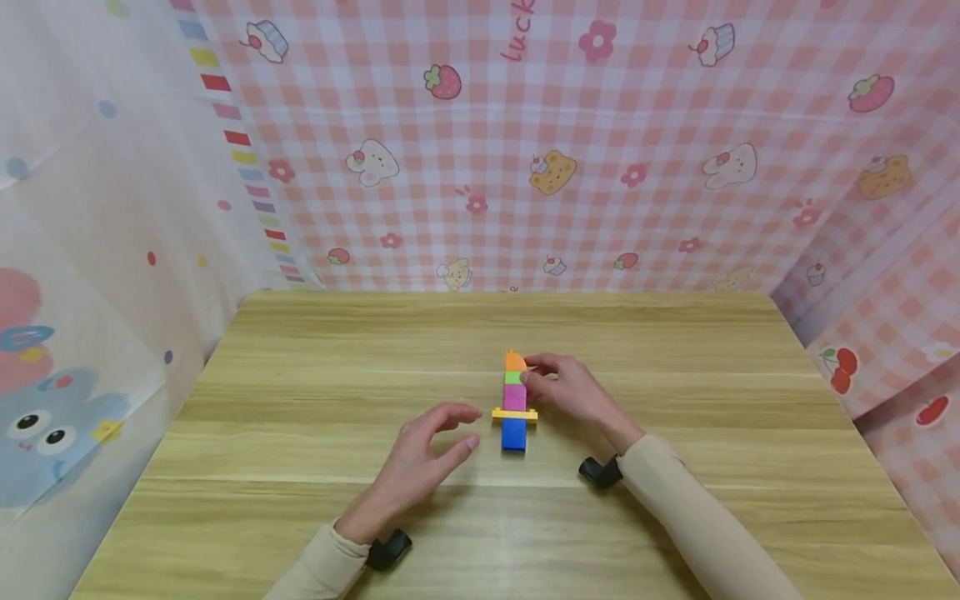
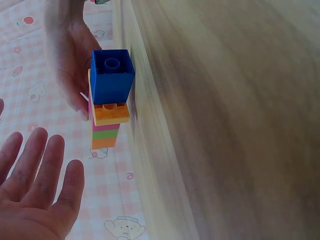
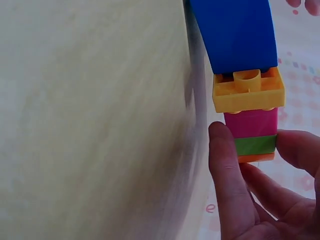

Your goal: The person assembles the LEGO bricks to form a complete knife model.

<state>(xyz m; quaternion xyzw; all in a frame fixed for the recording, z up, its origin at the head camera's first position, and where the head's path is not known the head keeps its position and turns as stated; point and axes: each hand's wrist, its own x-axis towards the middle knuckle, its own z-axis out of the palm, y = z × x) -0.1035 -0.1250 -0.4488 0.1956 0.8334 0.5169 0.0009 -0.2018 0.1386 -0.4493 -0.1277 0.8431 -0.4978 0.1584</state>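
Observation:
A toy brick sword [image 1: 514,398] lies lengthwise on the table, its blue brick end nearest the person. Beyond the blue come a yellow crosspiece [image 3: 249,95], a magenta brick [image 3: 254,122], a green brick [image 3: 257,145] and a rounded orange brick [image 1: 514,361] at the far end. My right hand [image 1: 573,392] pinches the sword near the green and orange bricks, thumb and fingers on opposite sides. To the left of the sword, my left hand [image 1: 427,454] is held apart from it with fingers spread and nothing in them. The left wrist view shows the blue brick's [image 2: 112,80] hollow underside.
The wooden table [image 1: 337,358] ends at the back against a pink checked cloth [image 1: 480,225]. White patterned cloth [image 1: 112,250] hangs at the left. Black wrist mounts [image 1: 389,550] sit under both forearms, close to the tabletop.

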